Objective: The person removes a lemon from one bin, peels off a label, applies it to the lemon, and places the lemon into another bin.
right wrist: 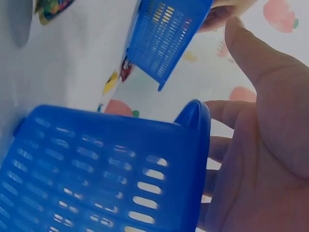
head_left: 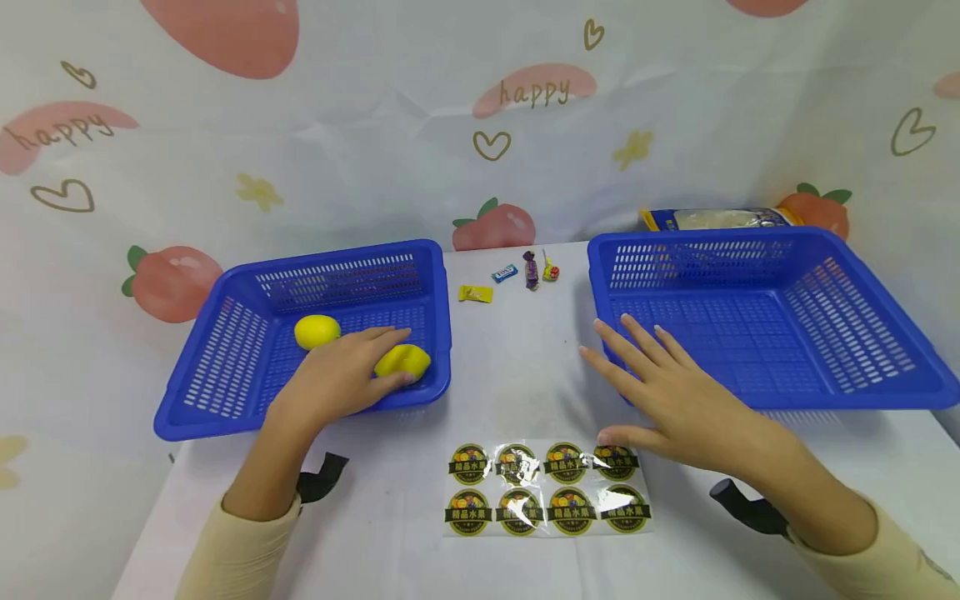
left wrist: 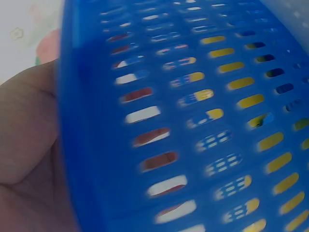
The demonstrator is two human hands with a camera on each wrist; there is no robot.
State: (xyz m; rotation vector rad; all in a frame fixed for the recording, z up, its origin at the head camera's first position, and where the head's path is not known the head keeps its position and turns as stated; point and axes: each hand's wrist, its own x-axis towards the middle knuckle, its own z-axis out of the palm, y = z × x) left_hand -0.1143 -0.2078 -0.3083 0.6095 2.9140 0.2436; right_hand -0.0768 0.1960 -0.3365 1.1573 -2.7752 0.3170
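My left hand [head_left: 341,371] reaches over the near rim of the left blue basket [head_left: 442,333]. Thumb and fingers are spread on either side of a yellow lemon [head_left: 408,362]; whether they touch it I cannot tell. Another lemon [head_left: 317,331] lies farther back in that basket. Through the slotted wall [left wrist: 159,125] in the left wrist view, patches of yellow show, while the fingertips are hidden. My right hand [head_left: 678,404], fingers spread and holding nothing, is over the near left corner of the right blue basket [head_left: 720,333]. Its palm [right wrist: 270,169] appears beside the rim in the right wrist view.
Between the baskets lie a yellow wrapped candy [head_left: 476,293], a blue one [head_left: 505,272], a purple one [head_left: 531,271] and a lollipop [head_left: 552,272]. A sheet of round stickers [head_left: 547,490] lies in front. Behind the right basket is a blue-and-yellow package [head_left: 720,218].
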